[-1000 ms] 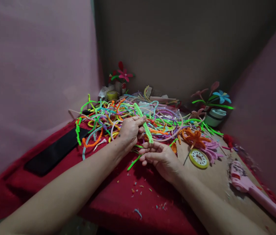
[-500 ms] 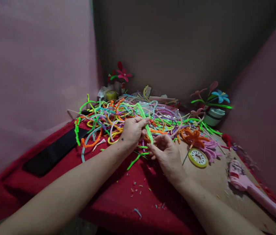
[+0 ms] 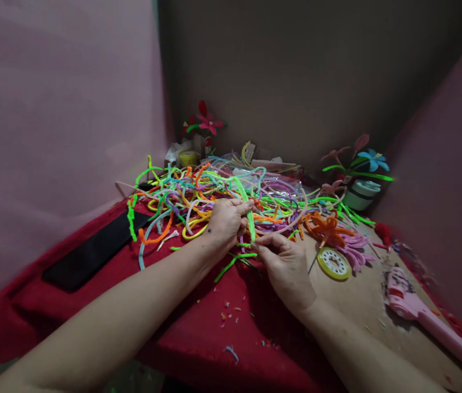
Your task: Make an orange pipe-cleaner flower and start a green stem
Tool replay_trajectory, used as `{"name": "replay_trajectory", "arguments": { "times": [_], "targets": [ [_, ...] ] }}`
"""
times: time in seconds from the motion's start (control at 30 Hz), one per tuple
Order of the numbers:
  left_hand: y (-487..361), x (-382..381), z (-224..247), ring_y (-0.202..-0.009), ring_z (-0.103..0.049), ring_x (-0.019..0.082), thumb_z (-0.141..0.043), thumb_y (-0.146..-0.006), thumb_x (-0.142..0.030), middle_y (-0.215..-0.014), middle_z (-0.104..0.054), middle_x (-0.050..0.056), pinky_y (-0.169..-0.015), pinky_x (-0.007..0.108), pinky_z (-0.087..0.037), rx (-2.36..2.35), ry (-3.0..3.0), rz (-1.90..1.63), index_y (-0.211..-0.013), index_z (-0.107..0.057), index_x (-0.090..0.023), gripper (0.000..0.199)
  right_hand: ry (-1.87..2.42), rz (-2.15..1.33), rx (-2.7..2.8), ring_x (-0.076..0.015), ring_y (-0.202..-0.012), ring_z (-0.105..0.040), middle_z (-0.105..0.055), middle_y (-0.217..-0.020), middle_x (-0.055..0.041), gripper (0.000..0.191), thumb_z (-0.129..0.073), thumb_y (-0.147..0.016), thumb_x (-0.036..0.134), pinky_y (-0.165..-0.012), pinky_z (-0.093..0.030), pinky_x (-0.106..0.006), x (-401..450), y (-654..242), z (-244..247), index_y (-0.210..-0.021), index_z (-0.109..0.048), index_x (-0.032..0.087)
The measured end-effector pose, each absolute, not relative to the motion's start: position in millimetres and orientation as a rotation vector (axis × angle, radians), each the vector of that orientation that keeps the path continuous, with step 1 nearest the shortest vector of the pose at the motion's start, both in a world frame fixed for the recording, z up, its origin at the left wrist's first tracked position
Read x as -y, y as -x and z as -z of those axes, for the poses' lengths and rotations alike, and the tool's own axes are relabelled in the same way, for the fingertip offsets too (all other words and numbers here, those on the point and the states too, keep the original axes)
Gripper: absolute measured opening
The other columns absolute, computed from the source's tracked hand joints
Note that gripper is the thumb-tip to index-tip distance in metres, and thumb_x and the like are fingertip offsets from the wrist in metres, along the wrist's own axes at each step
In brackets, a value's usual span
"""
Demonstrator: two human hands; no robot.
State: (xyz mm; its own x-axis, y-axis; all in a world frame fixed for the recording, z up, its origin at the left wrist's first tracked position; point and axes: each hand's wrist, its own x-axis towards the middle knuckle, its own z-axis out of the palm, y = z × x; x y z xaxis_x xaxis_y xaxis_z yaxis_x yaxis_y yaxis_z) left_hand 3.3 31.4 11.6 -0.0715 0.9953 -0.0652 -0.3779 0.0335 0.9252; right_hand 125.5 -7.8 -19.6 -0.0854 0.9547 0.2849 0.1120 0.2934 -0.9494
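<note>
A bright green pipe-cleaner strip stands out in front of a tangled heap of coloured pipe cleaners. My left hand is closed on the strip partway along, thumb and fingers pinching it. At the strip's lower end, my right hand has thumb and forefinger pressed together on its tip. Short green pieces lie on the red cloth just below the hands. An orange pipe-cleaner flower and a yellow tape roll lie right of my right hand.
A black phone-like slab lies at left. On the brown board at right rests a pink glue gun, near pink pipe cleaners. Flowers stand at the back, with a pale blue-green roll at back right.
My right hand's thumb and forefinger have closed on the strip's lower end; its fingers were more spread before. The view has shifted slightly.
</note>
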Motion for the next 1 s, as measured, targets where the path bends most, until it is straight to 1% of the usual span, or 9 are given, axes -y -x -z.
{"name": "replay_trajectory", "arguments": {
  "times": [0.07,0.13,0.27,0.37,0.47,0.53,0.6,0.77,1.0],
  "targets": [
    [-3.8,-30.8,-12.2,-0.023,-0.023,0.003,-0.065,-0.071,-0.033,-0.029,-0.034,-0.009,-0.03,0.018,-0.013,-1.001,-0.84,-1.375,-0.063,-0.054,-0.014,0.024,1.035,-0.949,1.507,-0.0139,-0.059,-0.051,-0.061,-0.061,0.0002,0.005,-0.063,-0.067,0.017,-0.061,-0.042,-0.027,10.0,-124.9,18.2,-0.063,-0.065,0.019],
    [-3.1,-30.2,-14.6,-0.023,-0.022,0.003,-0.065,-0.07,-0.034,-0.03,-0.034,-0.009,-0.03,0.017,-0.013,-1.0,-0.857,-1.385,-0.063,-0.054,-0.014,0.025,1.018,-1.006,1.498,-0.0134,-0.059,-0.051,-0.06,-0.063,0.0,0.004,-0.063,-0.069,0.02,-0.06,-0.042,-0.026,12.3,-124.4,16.5,-0.065,-0.064,0.018],
    [0.9,-30.6,-20.6,-0.026,-0.023,0.002,-0.067,-0.069,-0.033,-0.03,-0.032,-0.009,-0.031,0.016,-0.015,-1.003,-0.854,-1.449,-0.061,-0.052,-0.014,0.026,0.933,-1.249,1.298,-0.0107,-0.056,-0.05,-0.056,-0.066,0.0025,0.013,-0.061,-0.075,0.032,-0.05,-0.043,-0.022,13.9,-124.1,13.8,-0.079,-0.059,0.02],
    [3.2,-31.9,-20.9,-0.026,-0.023,0.002,-0.067,-0.069,-0.032,-0.031,-0.032,-0.009,-0.031,0.016,-0.015,-0.995,-0.85,-1.447,-0.062,-0.054,-0.013,0.024,0.905,-1.411,1.108,-0.0097,-0.051,-0.051,-0.055,-0.065,0.0035,0.017,-0.064,-0.072,0.03,-0.042,-0.041,-0.019,9.8,-123.9,14.7,-0.084,-0.058,0.02],
    [4.3,-32.6,-17.8,-0.026,-0.024,0.003,-0.066,-0.07,-0.034,-0.031,-0.034,-0.009,-0.03,0.017,-0.014,-0.986,-0.875,-1.408,-0.064,-0.055,-0.014,0.024,0.801,-1.703,0.994,-0.0106,-0.05,-0.054,-0.062,-0.069,-0.0006,0.02,-0.065,-0.069,0.028,-0.039,-0.041,-0.02,3.4,-124.0,17.1,-0.085,-0.061,0.017],
    [4.7,-32.6,-15.5,-0.025,-0.024,0.003,-0.065,-0.071,-0.035,-0.032,-0.034,-0.009,-0.03,0.017,-0.015,-0.982,-0.897,-1.393,-0.065,-0.055,-0.014,0.024,0.718,-1.863,0.961,-0.0108,-0.048,-0.056,-0.065,-0.069,-0.0036,0.018,-0.065,-0.069,0.027,-0.039,-0.042,-0.02,-0.1,-124.4,18.5,-0.082,-0.063,0.014],
    [5.0,-32.7,-13.9,-0.025,-0.023,0.003,-0.064,-0.072,-0.035,-0.032,-0.034,-0.009,-0.03,0.018,-0.016,-0.967,-0.918,-1.39,-0.065,-0.056,-0.014,0.024,0.696,-1.923,0.941,-0.0105,-0.046,-0.056,-0.065,-0.064,-0.0045,0.016,-0.067,-0.067,0.024,-0.038,-0.042,-0.019,-2.2,-124.8,19.2,-0.077,-0.063,0.012],
    [5.1,-33.7,-12.7,-0.026,-0.023,0.004,-0.065,-0.071,-0.034,-0.031,-0.034,-0.008,-0.031,0.018,-0.015,-0.938,-0.938,-1.389,-0.063,-0.055,-0.013,0.024,0.756,-1.942,0.893,-0.0094,-0.041,-0.056,-0.064,-0.056,-0.0033,0.017,-0.074,-0.06,0.02,-0.035,-0.04,-0.016,-1.9,-125.2,18.0,-0.065,-0.061,0.011],
    [3.4,-31.1,-15.4,-0.026,-0.02,0.003,-0.064,-0.072,-0.032,-0.03,-0.03,-0.009,-0.032,0.018,-0.012,-0.994,-0.947,-1.374,-0.061,-0.055,-0.013,0.023,0.911,-1.95,0.932,-0.0088,-0.035,-0.052,-0.063,-0.048,-0.0035,0.017,-0.073,-0.061,0.021,-0.03,-0.035,-0.015,-1.7,-126.6,17.8,-0.059,-0.059,0.011]
  ]
}}
